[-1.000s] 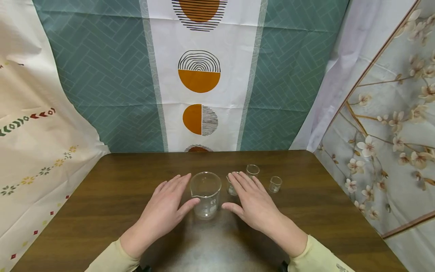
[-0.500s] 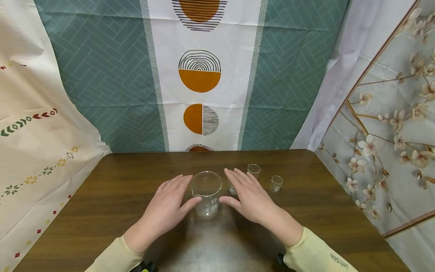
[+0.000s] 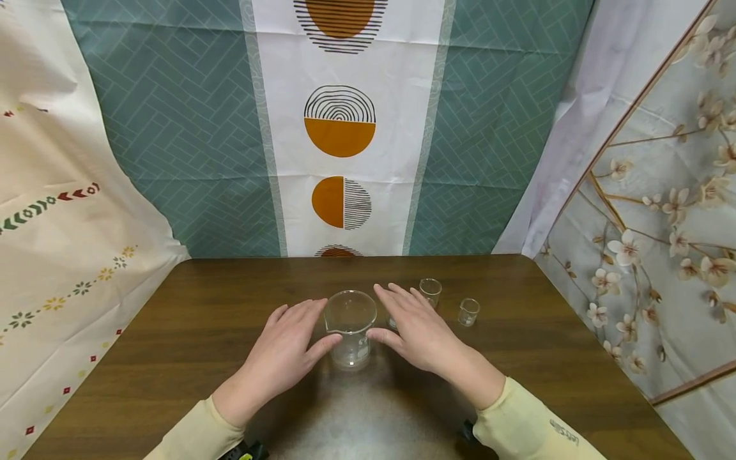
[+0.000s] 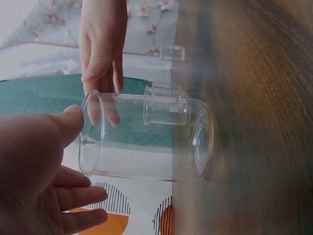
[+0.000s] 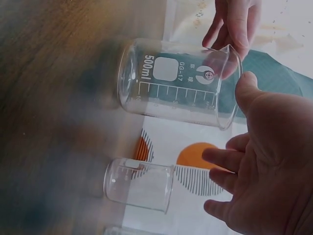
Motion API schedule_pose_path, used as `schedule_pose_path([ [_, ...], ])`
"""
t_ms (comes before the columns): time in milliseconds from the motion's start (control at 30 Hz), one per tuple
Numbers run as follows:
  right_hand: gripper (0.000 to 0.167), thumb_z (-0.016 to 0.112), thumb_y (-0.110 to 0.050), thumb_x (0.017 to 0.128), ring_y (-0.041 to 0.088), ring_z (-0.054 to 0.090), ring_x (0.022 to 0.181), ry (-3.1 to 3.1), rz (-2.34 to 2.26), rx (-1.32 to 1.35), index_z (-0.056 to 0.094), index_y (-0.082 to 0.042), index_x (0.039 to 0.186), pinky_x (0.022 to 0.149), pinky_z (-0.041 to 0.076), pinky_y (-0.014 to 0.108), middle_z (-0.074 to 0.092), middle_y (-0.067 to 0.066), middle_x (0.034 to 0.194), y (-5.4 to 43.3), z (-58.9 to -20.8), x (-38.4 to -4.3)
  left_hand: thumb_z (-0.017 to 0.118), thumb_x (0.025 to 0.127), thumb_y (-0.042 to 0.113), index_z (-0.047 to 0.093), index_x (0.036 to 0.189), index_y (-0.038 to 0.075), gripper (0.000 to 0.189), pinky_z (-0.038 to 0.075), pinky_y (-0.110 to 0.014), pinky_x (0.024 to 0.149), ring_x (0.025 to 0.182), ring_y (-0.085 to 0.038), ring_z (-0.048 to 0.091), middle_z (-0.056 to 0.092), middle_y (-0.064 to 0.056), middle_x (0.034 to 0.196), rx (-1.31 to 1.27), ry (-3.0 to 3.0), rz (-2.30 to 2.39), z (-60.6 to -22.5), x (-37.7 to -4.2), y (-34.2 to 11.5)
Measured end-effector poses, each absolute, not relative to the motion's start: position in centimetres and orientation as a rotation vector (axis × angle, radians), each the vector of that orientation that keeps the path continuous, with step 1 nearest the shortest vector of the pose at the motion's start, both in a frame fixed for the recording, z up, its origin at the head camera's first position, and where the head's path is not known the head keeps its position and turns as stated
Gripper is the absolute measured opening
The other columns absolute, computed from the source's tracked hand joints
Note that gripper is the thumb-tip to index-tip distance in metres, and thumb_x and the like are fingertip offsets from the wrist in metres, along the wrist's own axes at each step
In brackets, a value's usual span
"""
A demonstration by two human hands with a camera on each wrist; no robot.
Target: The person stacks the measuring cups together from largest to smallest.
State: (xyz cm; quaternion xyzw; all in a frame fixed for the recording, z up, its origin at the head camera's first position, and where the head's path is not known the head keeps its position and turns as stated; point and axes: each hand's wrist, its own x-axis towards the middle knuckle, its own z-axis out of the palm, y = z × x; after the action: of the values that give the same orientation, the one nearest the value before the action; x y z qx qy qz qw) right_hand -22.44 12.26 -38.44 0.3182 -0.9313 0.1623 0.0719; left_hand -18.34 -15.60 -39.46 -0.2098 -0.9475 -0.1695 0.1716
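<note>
A large clear glass beaker, marked 500ml in the right wrist view, stands upright on the brown table. My left hand is at its left with the fingers extended, the thumb close to the rim by the spout. On the opposite side my right hand has its fingers stretched out too, its thumb at the rim's right edge. Neither hand curls round the glass. A smaller beaker stands upright to the right of the large one, mostly hidden under my right hand in the head view.
Two more small beakers stand beyond my right hand: one farther back and the smallest to the right. A green and white patterned cloth hangs behind the table. Floral cloth hangs along the right side.
My right hand has moved left, bringing its thumb up to the large beaker's rim. The left hand has barely shifted, and the beakers stand where they were.
</note>
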Motion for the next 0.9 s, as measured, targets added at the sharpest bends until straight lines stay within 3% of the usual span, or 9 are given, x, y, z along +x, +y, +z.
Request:
schedule_pose_path([
  [533,0.076,0.071,-0.053,0.106,0.033,0.038,0.161,-2.779,0.529,0.984,0.053,-0.005,0.162,0.133,0.019,0.054,0.054,0.013,0.165,11.73,-38.46,-23.07,0.079,0.104,0.042,0.06,0.155,0.008,0.065,0.034,-0.073,0.119,0.143,-0.034,0.059,0.067,-0.01,0.149,-0.623,-2.67,-0.496,-39.53,-18.77,-15.7],
  [900,0.074,0.07,-0.054,0.106,0.036,0.04,0.159,-2.768,0.541,0.962,0.056,-0.005,0.16,0.133,0.02,0.053,0.056,0.015,0.163,11.77,-38.65,-22.84,0.079,0.104,0.039,0.062,0.153,0.007,0.061,0.036,-0.073,0.117,0.142,-0.035,0.06,0.069,-0.009,0.146,-0.668,-2.643,-0.47,-39.49,-19.06,-16.01],
])
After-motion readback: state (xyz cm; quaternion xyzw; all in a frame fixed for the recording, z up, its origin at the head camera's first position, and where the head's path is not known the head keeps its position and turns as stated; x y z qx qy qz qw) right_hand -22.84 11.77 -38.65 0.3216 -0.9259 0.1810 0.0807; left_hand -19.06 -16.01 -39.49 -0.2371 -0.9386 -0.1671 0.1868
